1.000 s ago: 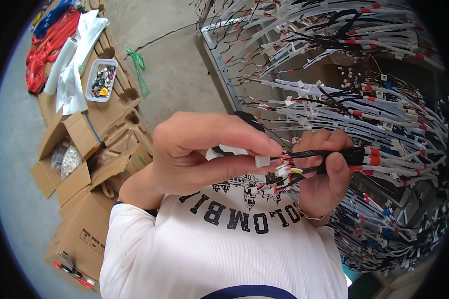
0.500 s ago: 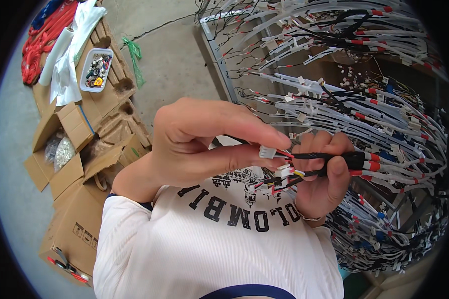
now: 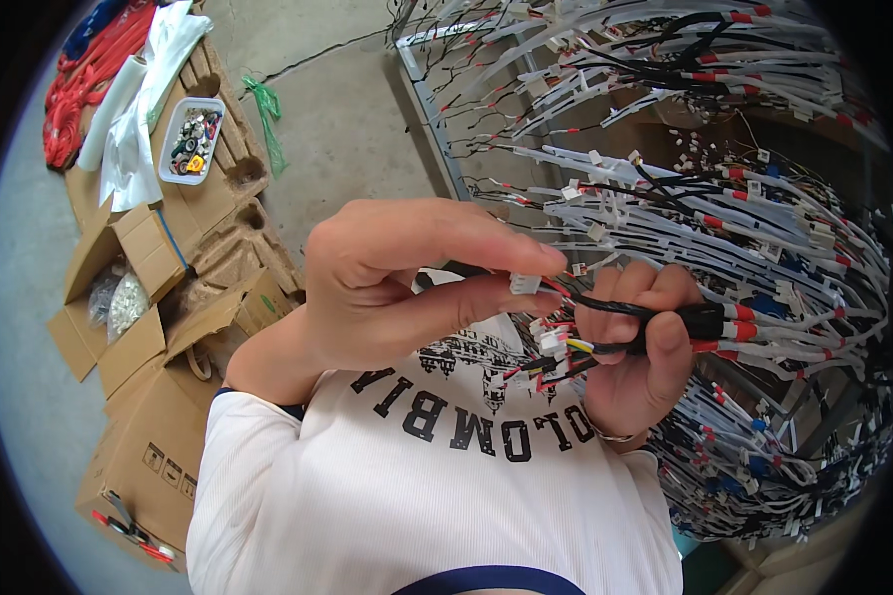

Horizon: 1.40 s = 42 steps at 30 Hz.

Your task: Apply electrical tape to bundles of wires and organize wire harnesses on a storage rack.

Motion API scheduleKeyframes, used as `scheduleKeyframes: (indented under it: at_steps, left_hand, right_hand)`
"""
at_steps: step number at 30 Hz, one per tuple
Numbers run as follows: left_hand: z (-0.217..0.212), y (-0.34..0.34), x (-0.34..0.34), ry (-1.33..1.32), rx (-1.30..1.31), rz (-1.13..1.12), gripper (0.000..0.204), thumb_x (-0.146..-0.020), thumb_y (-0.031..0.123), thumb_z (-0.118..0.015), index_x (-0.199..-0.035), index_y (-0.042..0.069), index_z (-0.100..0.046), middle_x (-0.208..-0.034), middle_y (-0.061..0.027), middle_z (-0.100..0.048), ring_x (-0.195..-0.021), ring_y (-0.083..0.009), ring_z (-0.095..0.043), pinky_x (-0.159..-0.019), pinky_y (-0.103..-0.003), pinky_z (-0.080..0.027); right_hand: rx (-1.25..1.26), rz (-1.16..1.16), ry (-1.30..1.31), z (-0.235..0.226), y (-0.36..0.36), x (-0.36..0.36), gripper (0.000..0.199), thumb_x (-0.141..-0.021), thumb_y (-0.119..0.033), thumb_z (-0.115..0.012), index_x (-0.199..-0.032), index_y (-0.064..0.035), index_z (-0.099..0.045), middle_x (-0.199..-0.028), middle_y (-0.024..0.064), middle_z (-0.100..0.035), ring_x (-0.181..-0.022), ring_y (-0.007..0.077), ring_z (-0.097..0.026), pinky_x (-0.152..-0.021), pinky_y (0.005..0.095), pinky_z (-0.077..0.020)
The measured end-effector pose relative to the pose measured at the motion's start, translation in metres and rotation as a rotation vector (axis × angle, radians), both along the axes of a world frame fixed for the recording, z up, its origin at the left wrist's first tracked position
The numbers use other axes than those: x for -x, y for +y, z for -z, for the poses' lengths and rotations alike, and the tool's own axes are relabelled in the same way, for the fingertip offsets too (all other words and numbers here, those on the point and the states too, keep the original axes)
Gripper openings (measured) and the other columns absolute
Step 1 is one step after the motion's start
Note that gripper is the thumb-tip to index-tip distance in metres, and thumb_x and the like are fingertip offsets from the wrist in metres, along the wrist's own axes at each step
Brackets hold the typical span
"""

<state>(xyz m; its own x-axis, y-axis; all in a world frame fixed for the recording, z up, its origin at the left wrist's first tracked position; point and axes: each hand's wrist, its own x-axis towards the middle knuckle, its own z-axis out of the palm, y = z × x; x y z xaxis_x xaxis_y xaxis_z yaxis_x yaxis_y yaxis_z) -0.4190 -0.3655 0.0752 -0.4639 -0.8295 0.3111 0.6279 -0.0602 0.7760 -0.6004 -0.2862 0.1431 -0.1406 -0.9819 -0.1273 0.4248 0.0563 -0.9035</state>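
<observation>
My left hand (image 3: pixel 407 273) is closed in a pinch, thumb and forefinger about a small white connector (image 3: pixel 525 285) on red and black wires. A black-sleeved branch runs from it to my right hand (image 3: pixel 640 347). That hand is wrapped round the wire harness (image 3: pixel 702 323) where its black sleeves meet, with its thumb on top. Below the pinch hang more loose branches, with a second white connector (image 3: pixel 554 343) beside yellow, black and red wires. White tubes with red bands continue from the harness to the right. My left fingers partly cover the held connector.
Harnesses with white tubes (image 3: pixel 665 218) crowd a metal rack (image 3: pixel 432 124) at right. To the left stand open cardboard boxes (image 3: pixel 134 342), one with bagged white parts (image 3: pixel 127 305). A white tub (image 3: pixel 191 141) of small items, white plastic film (image 3: pixel 134 129) and red bundles (image 3: pixel 84 84) lie farther back.
My left hand has shifted slightly left with the connector. The branch between my hands now bows more, and the loose connector below has swung left. My right hand keeps its grip.
</observation>
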Motion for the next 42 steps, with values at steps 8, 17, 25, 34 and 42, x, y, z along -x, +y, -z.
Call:
scheduleKeyframes:
  at_steps: [8, 17, 25, 34, 42]
  left_hand:
    - [0.005, 0.003, 0.008, -0.057, 0.273, -0.155, 0.047, -0.069, -0.014, -0.073, -0.112, -0.004, -0.055, -0.093, -0.0199, -0.062, -0.088, -0.0282, -0.065, -0.074, -0.035, -0.054]
    - [-0.001, 0.007, 0.011, -0.191, 0.375, -0.244, 0.037, -0.065, -0.012, -0.077, -0.1, -0.004, -0.067, -0.094, -0.0136, -0.061, -0.083, -0.0207, -0.062, -0.068, -0.028, -0.051]
    - [-0.007, 0.008, 0.011, -0.23, 0.32, -0.186, 0.031, -0.068, -0.001, -0.078, -0.096, -0.005, -0.066, -0.09, -0.0128, -0.063, -0.082, -0.0206, -0.062, -0.068, -0.029, -0.05]
    - [-0.002, 0.008, 0.019, -0.001, 0.121, -0.055, 0.033, -0.067, 0.002, -0.08, -0.096, -0.002, -0.065, -0.09, -0.0108, -0.063, -0.082, -0.02, -0.06, -0.069, -0.029, -0.046]
    - [0.003, 0.005, 0.019, -0.016, 0.171, -0.06, 0.033, -0.066, 0.001, -0.08, -0.096, 0.0, -0.067, -0.092, -0.0115, -0.064, -0.083, -0.0204, -0.061, -0.071, -0.029, -0.047]
  right_hand:
    - [-0.123, 0.122, -0.061, -0.005, -0.002, -0.005, 0.014, -0.092, -0.015, -0.059, -0.092, -0.0016, -0.053, -0.082, 0.0115, -0.061, -0.063, 0.0161, -0.056, -0.061, 0.0307, -0.049]
    - [-0.131, 0.082, -0.033, -0.005, 0.0, -0.003, 0.021, -0.092, -0.018, -0.06, -0.099, -0.0002, -0.053, -0.084, 0.0113, -0.062, -0.066, 0.0169, -0.059, -0.06, 0.03, -0.0508]
    - [0.049, 0.058, 0.064, 0.0, -0.002, -0.004, 0.041, -0.075, -0.007, -0.077, -0.107, 0.0004, -0.053, -0.09, 0.0111, -0.06, -0.079, 0.0171, -0.061, -0.071, 0.0288, -0.0525]
    - [0.048, 0.004, 0.201, -0.002, 0.0, -0.001, 0.013, -0.079, -0.004, -0.07, -0.086, 0.0005, -0.06, -0.081, 0.0118, -0.058, -0.069, 0.0175, -0.055, -0.064, 0.0293, -0.0436]
    - [0.061, 0.033, 0.145, 0.001, -0.001, -0.005, 0.014, -0.082, -0.008, -0.068, -0.09, -0.0013, -0.059, -0.079, 0.0113, -0.057, -0.065, 0.0153, -0.052, -0.061, 0.0281, -0.0449]
